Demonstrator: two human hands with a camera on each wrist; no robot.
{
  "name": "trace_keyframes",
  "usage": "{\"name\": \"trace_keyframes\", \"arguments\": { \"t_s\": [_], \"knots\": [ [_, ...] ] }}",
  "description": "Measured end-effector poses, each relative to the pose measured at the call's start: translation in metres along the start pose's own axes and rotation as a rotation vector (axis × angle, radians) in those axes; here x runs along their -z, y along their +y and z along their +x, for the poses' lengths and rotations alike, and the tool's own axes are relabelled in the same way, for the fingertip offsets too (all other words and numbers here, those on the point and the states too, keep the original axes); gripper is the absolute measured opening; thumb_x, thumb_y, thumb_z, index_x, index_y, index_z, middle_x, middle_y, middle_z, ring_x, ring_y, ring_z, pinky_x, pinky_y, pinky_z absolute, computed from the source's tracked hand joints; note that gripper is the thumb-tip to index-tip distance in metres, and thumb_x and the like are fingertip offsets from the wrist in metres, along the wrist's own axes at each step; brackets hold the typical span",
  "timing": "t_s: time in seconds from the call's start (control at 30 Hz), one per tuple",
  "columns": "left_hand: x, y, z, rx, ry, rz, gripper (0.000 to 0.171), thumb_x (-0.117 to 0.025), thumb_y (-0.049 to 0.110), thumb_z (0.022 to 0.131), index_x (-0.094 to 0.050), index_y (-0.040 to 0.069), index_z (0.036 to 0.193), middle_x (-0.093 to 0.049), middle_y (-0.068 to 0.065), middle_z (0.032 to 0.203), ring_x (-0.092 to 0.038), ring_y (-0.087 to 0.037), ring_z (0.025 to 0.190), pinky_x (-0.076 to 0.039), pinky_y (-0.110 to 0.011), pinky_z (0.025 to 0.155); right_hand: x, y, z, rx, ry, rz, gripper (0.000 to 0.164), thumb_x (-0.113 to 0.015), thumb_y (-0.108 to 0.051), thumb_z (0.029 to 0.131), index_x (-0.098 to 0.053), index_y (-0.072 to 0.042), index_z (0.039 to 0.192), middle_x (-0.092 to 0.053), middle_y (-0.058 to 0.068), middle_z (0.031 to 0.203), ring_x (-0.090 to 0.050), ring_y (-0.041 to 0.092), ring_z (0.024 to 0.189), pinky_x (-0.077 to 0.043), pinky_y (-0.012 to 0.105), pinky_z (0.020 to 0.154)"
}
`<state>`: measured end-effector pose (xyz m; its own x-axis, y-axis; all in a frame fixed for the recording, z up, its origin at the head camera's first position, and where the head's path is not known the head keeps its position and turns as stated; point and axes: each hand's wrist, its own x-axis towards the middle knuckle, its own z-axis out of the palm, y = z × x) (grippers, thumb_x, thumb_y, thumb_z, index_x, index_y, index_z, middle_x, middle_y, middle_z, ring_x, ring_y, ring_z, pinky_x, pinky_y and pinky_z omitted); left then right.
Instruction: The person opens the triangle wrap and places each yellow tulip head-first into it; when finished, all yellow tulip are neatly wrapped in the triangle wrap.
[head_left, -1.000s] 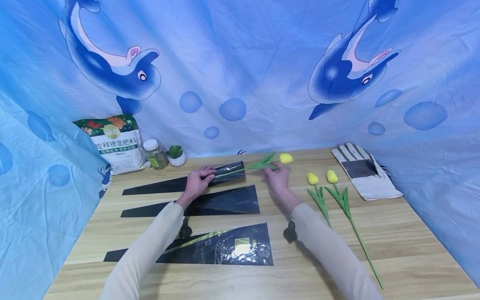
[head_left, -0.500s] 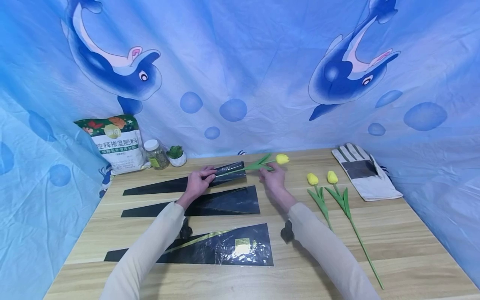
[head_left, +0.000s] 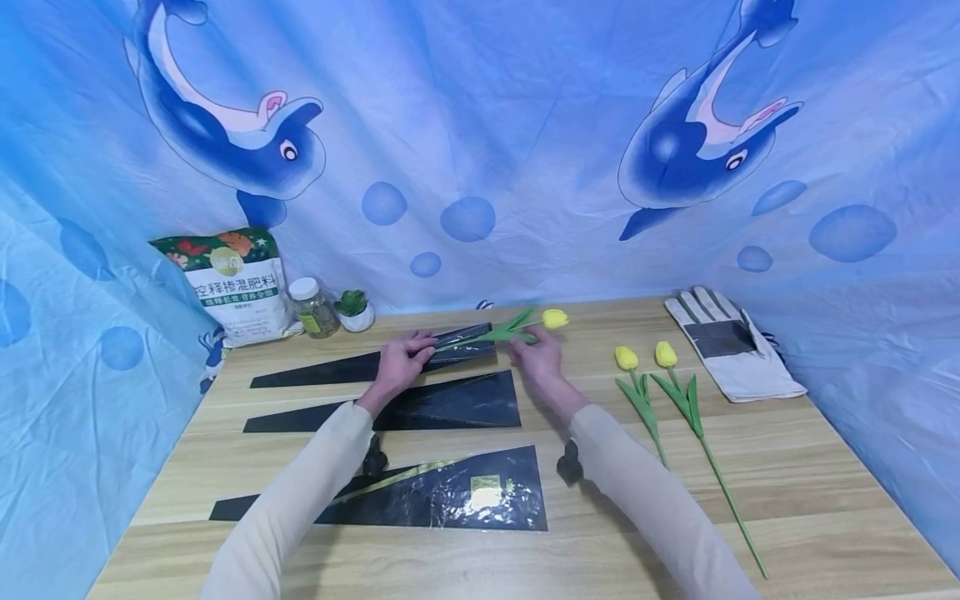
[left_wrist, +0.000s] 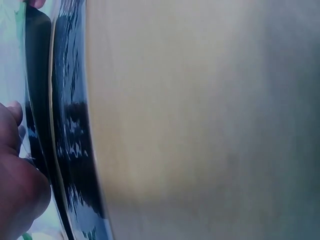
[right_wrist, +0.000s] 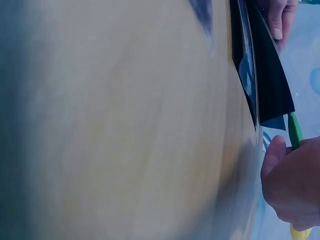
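On my feed, three yellow tulips [head_left: 555,318], three black wrappers [head_left: 330,370]; arms [head_left: 303,496] outstretched, my left hand [head_left: 399,362] pinches the farthest wrapper, my right hand [head_left: 542,357] holds one tulip.

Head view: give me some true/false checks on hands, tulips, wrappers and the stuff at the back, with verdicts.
1. The right hand holds a yellow tulip. True.
2. The left hand is on the black wrapper nearest the camera. False: it is on the farthest black wrapper.
3. Two loose tulips lie to the right of the right hand. True.
4. The glove lies beside the fertilizer bag. False: it is at the table's right side, the bag at the left.
5. The jar stands between the bag and the potted plant. True.
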<state>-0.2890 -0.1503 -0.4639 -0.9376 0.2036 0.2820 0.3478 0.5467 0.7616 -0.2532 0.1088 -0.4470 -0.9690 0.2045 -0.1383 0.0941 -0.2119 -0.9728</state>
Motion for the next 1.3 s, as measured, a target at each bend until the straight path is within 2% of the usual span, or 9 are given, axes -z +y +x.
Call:
{"name": "trace_keyframes", "arguments": {
  "t_s": [0.2,0.27,0.4,0.53,0.77,0.93,1.03,1.17,1.3],
  "knots": [
    [-0.001,0.002,0.001,0.002,-0.009,-0.002,0.023,-0.067,0.007,0.097,-0.073,0.001,0.118,-0.063,-0.016,0.132,-0.043,-0.033,0.138,-0.035,-0.05,0.111,-0.007,0.003,0.0,-0.012,-0.004,-0.001,0.039,-0.064,0.004,0.094,-0.058,0.001,0.133,-0.065,0.022,0.111,-0.068,0.029,0.096,-0.056,0.04,0.088],
    [-0.002,0.003,0.001,0.004,-0.009,0.002,0.023,-0.067,0.008,0.097,-0.073,0.001,0.118,-0.062,-0.015,0.132,-0.043,-0.034,0.138,-0.035,-0.05,0.111,-0.009,0.004,0.001,-0.008,-0.008,0.011,0.038,-0.064,0.005,0.093,-0.059,0.003,0.13,-0.066,0.02,0.107,-0.067,0.028,0.092,-0.056,0.039,0.086],
    [-0.003,0.003,0.002,0.005,-0.009,0.01,0.023,-0.067,0.009,0.097,-0.074,0.002,0.118,-0.063,-0.015,0.132,-0.043,-0.034,0.138,-0.035,-0.05,0.111,-0.012,0.006,0.002,0.009,-0.02,0.004,0.035,-0.064,0.006,0.092,-0.061,0.004,0.127,-0.066,0.018,0.096,-0.061,0.021,0.075,-0.053,0.034,0.074],
    [-0.004,0.003,0.003,0.009,-0.009,0.02,0.023,-0.067,0.009,0.097,-0.074,0.002,0.118,-0.062,-0.015,0.133,-0.043,-0.034,0.138,-0.035,-0.049,0.112,-0.012,0.005,0.003,0.008,-0.039,0.03,0.037,-0.063,0.008,0.092,-0.059,0.007,0.129,-0.065,0.023,0.097,-0.056,0.019,0.069,-0.049,0.033,0.069],
    [-0.003,0.004,0.003,0.008,-0.013,0.033,0.023,-0.067,0.007,0.097,-0.073,0.001,0.118,-0.062,-0.016,0.132,-0.043,-0.036,0.137,-0.035,-0.05,0.111,-0.007,0.002,0.005,-0.09,-0.066,0.09,0.044,-0.059,0.009,0.093,-0.054,0.005,0.137,-0.065,0.022,0.112,-0.061,0.02,0.079,-0.053,0.032,0.078],
    [-0.003,0.005,0.003,0.009,-0.025,0.044,0.023,-0.066,0.007,0.097,-0.073,0.0,0.117,-0.062,-0.017,0.133,-0.043,-0.036,0.137,-0.036,-0.051,0.11,-0.003,0.0,0.008,-0.158,-0.122,0.089,0.047,-0.056,0.009,0.095,-0.048,0.005,0.142,-0.063,0.025,0.107,-0.059,0.019,0.074,-0.05,0.022,0.062],
    [-0.004,0.006,0.003,0.012,-0.037,0.038,0.022,-0.066,0.006,0.097,-0.073,-0.001,0.117,-0.061,-0.017,0.133,-0.042,-0.036,0.138,-0.036,-0.051,0.11,-0.001,-0.003,0.009,-0.188,-0.156,0.062,0.05,-0.055,0.008,0.097,-0.043,0.004,0.146,-0.063,0.024,0.101,-0.057,0.017,0.069,-0.046,0.02,0.053],
    [-0.005,0.007,0.004,0.009,-0.049,0.038,0.022,-0.066,0.007,0.098,-0.073,-0.001,0.117,-0.061,-0.018,0.134,-0.043,-0.036,0.137,-0.036,-0.051,0.11,0.004,-0.007,0.011,-0.217,-0.187,0.027,0.059,-0.054,0.007,0.097,-0.033,0.002,0.152,-0.063,0.022,0.099,-0.056,0.015,0.068,-0.045,0.02,0.053],
    [-0.007,0.007,0.005,0.02,-0.052,0.049,0.022,-0.066,0.007,0.098,-0.074,0.0,0.117,-0.061,-0.017,0.134,-0.043,-0.035,0.137,-0.036,-0.05,0.111,0.011,-0.011,0.013,-0.249,-0.225,-0.055,0.064,-0.055,0.004,0.098,-0.028,-0.002,0.156,-0.065,0.021,0.098,-0.056,0.014,0.066,-0.045,0.02,0.054]
  ]
}}
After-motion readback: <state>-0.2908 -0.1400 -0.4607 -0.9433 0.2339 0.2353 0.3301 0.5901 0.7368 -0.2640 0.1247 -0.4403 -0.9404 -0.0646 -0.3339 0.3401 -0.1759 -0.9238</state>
